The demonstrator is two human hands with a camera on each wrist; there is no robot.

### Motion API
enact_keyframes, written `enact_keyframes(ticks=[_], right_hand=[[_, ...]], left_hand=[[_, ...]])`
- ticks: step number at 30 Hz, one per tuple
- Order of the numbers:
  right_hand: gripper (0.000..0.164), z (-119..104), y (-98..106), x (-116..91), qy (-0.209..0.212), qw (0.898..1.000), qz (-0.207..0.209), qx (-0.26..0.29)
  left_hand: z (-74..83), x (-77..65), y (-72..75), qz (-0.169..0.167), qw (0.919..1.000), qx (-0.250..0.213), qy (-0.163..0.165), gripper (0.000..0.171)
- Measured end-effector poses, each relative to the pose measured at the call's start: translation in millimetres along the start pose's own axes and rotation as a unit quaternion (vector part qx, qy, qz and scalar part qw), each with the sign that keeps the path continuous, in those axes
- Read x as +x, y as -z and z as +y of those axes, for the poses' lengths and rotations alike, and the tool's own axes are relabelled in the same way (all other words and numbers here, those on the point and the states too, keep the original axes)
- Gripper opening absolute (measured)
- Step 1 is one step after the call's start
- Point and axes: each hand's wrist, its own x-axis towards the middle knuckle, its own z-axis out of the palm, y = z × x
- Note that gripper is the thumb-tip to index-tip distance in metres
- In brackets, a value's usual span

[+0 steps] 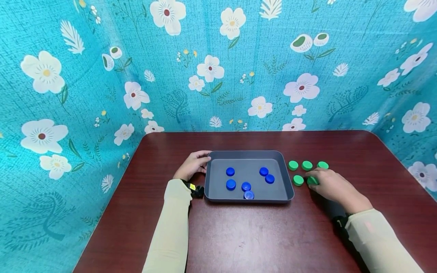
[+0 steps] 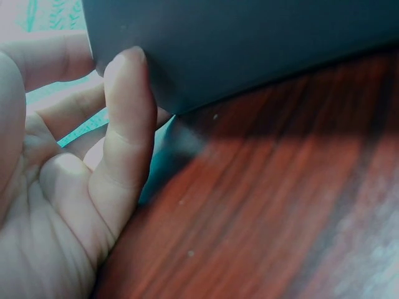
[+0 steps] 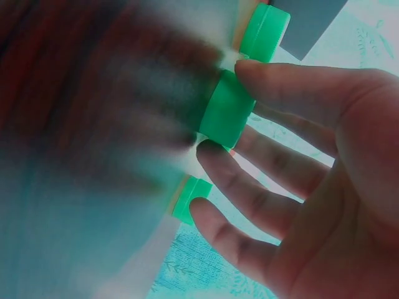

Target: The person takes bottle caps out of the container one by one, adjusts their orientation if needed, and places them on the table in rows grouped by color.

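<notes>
A shallow grey tray [image 1: 246,154] rests on the table, with several blue bottle caps [image 1: 230,184] scattered inside it. My left hand [image 1: 193,165] grips the tray by its far left corner. In the left wrist view the thumb [image 2: 129,118] lies against the tray's outer wall [image 2: 237,50], and other fingers reach behind the corner. Right of the tray, several green bottle caps [image 1: 298,180] lie in two rough rows. One green cap [image 3: 229,109] sits between the thumb and fingers of my right hand [image 1: 336,188], which pinches it at the table.
A dark red-brown table [image 1: 232,235] bears everything. Behind and beside it hangs a turquoise flowered cloth [image 1: 239,57]. Another green cap [image 3: 265,32] lies close to the right thumb, and one more green cap [image 3: 190,199] is near the lower fingers.
</notes>
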Motion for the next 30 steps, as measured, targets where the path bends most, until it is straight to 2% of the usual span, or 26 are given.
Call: enact_keyframes(ticks=[9, 16, 23, 30], right_hand=[[0.039, -2, 3, -3, -0.001, 1.0, 0.006, -0.004], [0.041, -14, 8, 1, -0.001, 0.999, 0.046, 0.008], [0.046, -38, 10, 20, -0.012, 0.997, 0.058, 0.047], [0.052, -60, 11, 50, -0.014, 0.993, 0.058, 0.1]], left_hand=[[-6.5, -0.9, 0.1, -0.009, 0.9999, -0.007, -0.002, 0.035], [-3.6, 0.4, 0.5, -0.001, 1.0, 0.004, -0.003, 0.035], [-0.8, 1.0, 0.6, 0.001, 0.9998, 0.017, -0.007, 0.033], [-1.3, 1.1, 0.7, -0.002, 1.0, 0.005, 0.0, 0.033]])
